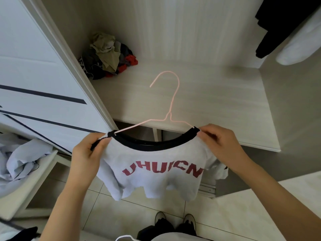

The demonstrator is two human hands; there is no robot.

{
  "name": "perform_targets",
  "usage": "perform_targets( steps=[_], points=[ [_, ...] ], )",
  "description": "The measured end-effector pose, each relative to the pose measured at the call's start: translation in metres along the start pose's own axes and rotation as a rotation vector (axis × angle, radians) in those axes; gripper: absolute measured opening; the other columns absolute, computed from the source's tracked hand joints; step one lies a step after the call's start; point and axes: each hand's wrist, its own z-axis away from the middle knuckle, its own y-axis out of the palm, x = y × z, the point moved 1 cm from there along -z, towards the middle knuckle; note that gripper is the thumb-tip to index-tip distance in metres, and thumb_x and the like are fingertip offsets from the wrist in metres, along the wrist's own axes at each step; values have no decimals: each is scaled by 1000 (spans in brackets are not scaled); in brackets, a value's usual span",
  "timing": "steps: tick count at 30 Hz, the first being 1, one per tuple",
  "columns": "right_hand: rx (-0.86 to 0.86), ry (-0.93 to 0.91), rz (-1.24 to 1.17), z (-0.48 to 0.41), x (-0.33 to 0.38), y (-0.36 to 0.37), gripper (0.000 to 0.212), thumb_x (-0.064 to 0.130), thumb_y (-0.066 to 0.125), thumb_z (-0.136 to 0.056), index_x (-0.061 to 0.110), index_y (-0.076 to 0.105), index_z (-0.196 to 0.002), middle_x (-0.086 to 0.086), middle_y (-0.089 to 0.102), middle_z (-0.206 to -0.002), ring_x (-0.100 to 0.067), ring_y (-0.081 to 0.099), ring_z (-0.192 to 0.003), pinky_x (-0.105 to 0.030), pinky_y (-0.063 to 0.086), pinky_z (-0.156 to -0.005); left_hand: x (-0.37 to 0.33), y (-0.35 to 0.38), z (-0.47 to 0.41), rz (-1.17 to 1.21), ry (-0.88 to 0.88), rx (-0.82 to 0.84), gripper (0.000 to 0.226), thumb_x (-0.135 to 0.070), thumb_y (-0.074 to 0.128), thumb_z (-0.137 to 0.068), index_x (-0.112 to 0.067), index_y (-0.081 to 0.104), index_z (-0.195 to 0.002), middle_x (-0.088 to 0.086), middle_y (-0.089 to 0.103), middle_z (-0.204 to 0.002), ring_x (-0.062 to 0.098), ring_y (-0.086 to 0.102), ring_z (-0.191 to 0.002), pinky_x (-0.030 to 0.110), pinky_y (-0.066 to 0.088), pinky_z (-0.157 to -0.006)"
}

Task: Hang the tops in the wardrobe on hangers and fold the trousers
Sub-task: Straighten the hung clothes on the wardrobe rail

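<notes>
The open wardrobe (173, 32) has a pale wood-grain shelf (217, 105) above a tiled floor (107, 214). One heap of crumpled clothes (107, 56) lies in the shelf's back left corner. One pink wire hanger (169, 117) sits in the collar of one grey T-shirt (152, 159), which is held up in front of the shelf. The left hand (86, 153) and right hand (220, 143) each pinch a shoulder, fingers (207, 133) clamped on the cloth
</notes>
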Motion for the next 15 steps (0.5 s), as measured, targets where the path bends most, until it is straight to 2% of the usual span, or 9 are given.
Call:
perform_targets(
  steps=[1, 4, 5, 6, 9, 11, 13, 15],
  points=[
    [-11, -28, 12, 1, 0, 1, 13, 16, 60, -94, 17, 73, -98, 8, 69, -86, -8, 63, -81, -12, 45, -73, -1, 0, 0, -35, 18, 20, 16, -13, 60, -96, -23, 66, -85, -16, 61, -79, 3, 54, -77, 9, 39, -67],
    [-25, -114, 63, 1, 6, 5, 17, 18, 58, -94, 13, 73, -101, 6, 64, -81, -11, 60, -78, -12, 43, -71, -4, 0, -2, -179, 148, 57, 14, -16, 64, -94, -16, 66, -81, -8, 57, -81, 16, 52, -78, 35, 43, -75],
    [-23, -148, 79, 0, 8, 6, 18, 20, 57, -95, 13, 73, -101, 7, 63, -81, -9, 60, -78, -10, 42, -72, -5, 1, -1, -201, 173, 52, 16, -18, 64, -93, -17, 64, -78, -7, 56, -79, 17, 51, -76, 39, 42, -75],
    [-18, -179, 96, 0, 9, 7, 19, 21, 57, -95, 13, 72, -102, 8, 62, -82, -6, 59, -78, -9, 42, -73, -6, 2, 1, -190, 177, 44, 18, -17, 64, -93, -20, 62, -75, -7, 55, -77, 16, 50, -75, 38, 42, -75],
    [25, -221, 156, 0, 7, 6, 21, 26, 56, -98, 12, 71, -104, 10, 58, -86, 1, 56, -82, -7, 40, -77, -10, 4, 7, -47, 71, 11, 30, -4, 62, -93, -27, 59, -74, -15, 53, -70, 5, 51, -70, 8, 37, -64],
    [46, -200, 254, -1, 0, -3, 30, 34, 51, -97, 12, 70, -104, 9, 56, -89, -1, 54, -83, -14, 41, -79, -7, 2, 9, 39, 23, -7, 34, -1, 60, -93, -29, 61, -74, -15, 53, -68, 2, 50, -66, 5, 35, -57],
    [70, -189, 466, -1, -10, -16, 41, 45, 44, -97, 14, 70, -100, 7, 58, -90, -11, 53, -84, -28, 42, -76, -4, -1, 9, 67, 23, -14, 40, -2, 61, -93, -35, 62, -72, -12, 53, -68, 4, 49, -65, 6, 35, -57],
    [120, -155, 585, 1, -10, -26, 45, 51, 39, -97, 18, 69, -104, 5, 59, -93, -18, 54, -87, -35, 43, -78, -5, -3, 8, 52, 47, -3, 36, 0, 61, -92, -31, 63, -73, -12, 52, -68, 5, 47, -64, 7, 33, -59]
  ],
)
